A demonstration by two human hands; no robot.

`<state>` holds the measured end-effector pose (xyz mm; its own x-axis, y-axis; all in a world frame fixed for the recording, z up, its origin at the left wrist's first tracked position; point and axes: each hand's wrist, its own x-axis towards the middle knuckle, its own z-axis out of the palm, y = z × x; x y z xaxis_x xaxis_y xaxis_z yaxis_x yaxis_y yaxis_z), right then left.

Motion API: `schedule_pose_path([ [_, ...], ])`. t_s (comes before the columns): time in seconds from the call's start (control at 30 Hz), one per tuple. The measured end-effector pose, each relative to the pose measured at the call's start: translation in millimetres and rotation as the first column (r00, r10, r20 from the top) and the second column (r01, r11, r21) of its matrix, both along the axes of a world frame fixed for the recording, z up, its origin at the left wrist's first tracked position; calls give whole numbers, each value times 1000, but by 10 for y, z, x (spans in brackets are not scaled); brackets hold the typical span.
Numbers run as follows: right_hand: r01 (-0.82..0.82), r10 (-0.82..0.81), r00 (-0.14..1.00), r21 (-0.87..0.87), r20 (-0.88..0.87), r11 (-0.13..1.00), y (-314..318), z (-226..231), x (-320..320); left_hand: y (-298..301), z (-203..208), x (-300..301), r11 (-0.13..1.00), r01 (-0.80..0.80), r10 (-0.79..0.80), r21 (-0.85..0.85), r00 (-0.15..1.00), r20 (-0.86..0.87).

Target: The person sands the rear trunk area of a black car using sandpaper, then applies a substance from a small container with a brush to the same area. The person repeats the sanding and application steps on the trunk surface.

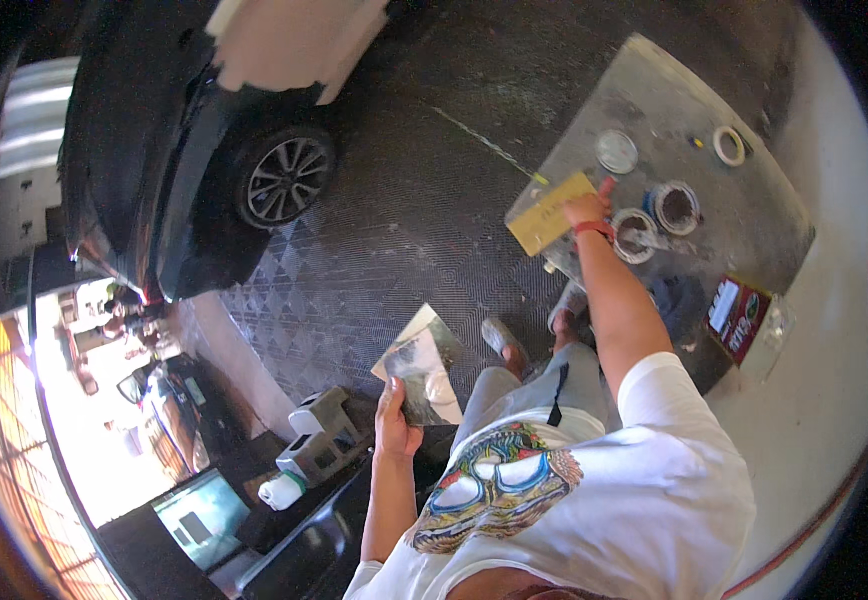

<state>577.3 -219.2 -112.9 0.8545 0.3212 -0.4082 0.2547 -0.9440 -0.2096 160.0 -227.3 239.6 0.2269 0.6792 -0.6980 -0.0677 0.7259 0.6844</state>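
My left hand is closed on the edge of a flat rectangular mixing board, smeared with pale and grey paste. My right hand reaches over the near left corner of a worn grey table. Its fingers close on one end of a flat yellow rectangular piece with faint print. Something red shows beside those fingers; I cannot make out what. Close to the right wrist are an open tub of greyish paste and a second open tub with a blue side.
On the table lie a round lid, a tape roll and a dark red printed box. A dark car with a wheel and a pinkish filler patch stands far left. Grey stacked blocks sit at lower left.
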Motion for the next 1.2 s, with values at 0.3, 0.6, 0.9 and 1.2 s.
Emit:
schedule_pose_path([
  [0.3, 24, -90, 995, 814, 35, 581, -280, 691, -543, 106, -112, -423, 999, 21, -26, 37, 989, 147],
  [0.6, 521, 409, 547, 679, -730, 517, -812, 2524, -2411, 316, -228, -1129, 998, -23, 0, 56, 926, 378],
  [0.9, 317, 505, 615, 776, -606, 545, -785, 3209, -3285, 490, -371, -1665, 996, -80, 55, 41, 905, 422],
  [1.2, 141, 575, 645, 818, -503, 557, -712, 3568, -3727, 588, -553, -2047, 999, -41, 18, 35, 865, 501],
])
